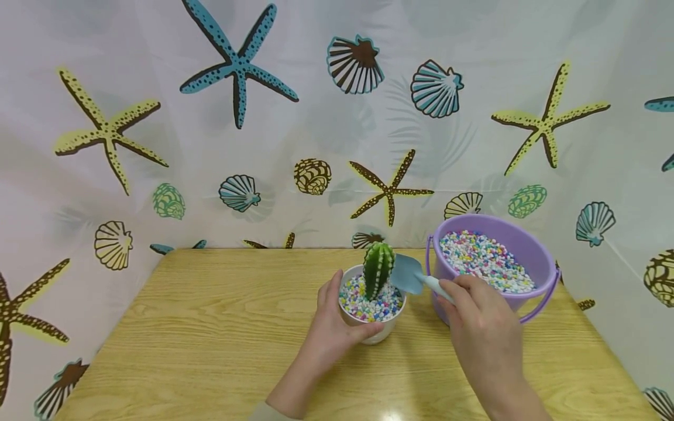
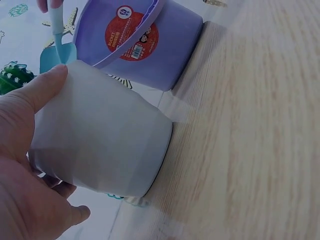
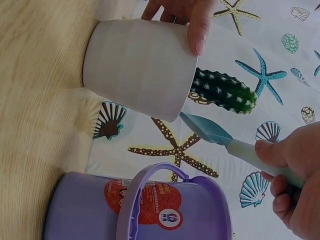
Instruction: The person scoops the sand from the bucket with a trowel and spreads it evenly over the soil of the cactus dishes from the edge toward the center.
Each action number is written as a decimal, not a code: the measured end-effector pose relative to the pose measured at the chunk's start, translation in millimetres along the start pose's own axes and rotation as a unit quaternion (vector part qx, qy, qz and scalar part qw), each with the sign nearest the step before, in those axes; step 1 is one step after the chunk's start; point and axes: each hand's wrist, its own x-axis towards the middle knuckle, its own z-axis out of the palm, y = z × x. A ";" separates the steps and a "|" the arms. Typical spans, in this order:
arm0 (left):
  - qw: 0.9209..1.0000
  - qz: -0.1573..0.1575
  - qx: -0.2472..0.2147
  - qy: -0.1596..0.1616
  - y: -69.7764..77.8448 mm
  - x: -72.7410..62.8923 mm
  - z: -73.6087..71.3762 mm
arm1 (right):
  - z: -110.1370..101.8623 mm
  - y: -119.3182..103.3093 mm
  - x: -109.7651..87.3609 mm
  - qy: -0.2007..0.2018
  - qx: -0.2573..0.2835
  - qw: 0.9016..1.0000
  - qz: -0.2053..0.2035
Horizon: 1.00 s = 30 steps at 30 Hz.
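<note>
A white pot point(image 1: 380, 334) stands on the wooden table, filled with colourful pebbles point(image 1: 363, 301) around a green cactus point(image 1: 378, 272). My left hand point(image 1: 337, 327) grips the pot from the left, thumb across its near side near the rim. In my right hand point(image 1: 487, 327) is the handle of a light blue trowel point(image 1: 408, 273), its blade at the pot's right rim beside the cactus. The right wrist view shows the trowel blade point(image 3: 207, 129) tilted, its tip at the pot rim, and the fingers curled round the handle.
A purple bucket point(image 1: 442, 269) with colourful pebbles point(image 1: 487, 260) stands right of the pot, its handle hanging at the near side. Behind the wooden table point(image 1: 210, 327) hangs a curtain point(image 1: 295, 128) printed with shells and starfish.
</note>
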 end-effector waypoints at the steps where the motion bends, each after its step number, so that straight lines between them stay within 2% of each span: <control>1: 1.000 -0.001 -0.001 0.000 0.2 0.0 0.4 | -0.1 0.4 -0.2 0.003 -0.002 1.000 -0.002; 17: 1.000 -0.006 0.006 0.004 4.0 0.0 2.6 | -12.3 8.3 3.9 0.007 0.006 1.000 0.020; 30: 1.000 -0.005 0.011 0.001 6.4 -3.2 0.5 | -29.8 20.5 9.6 0.007 0.005 0.998 0.067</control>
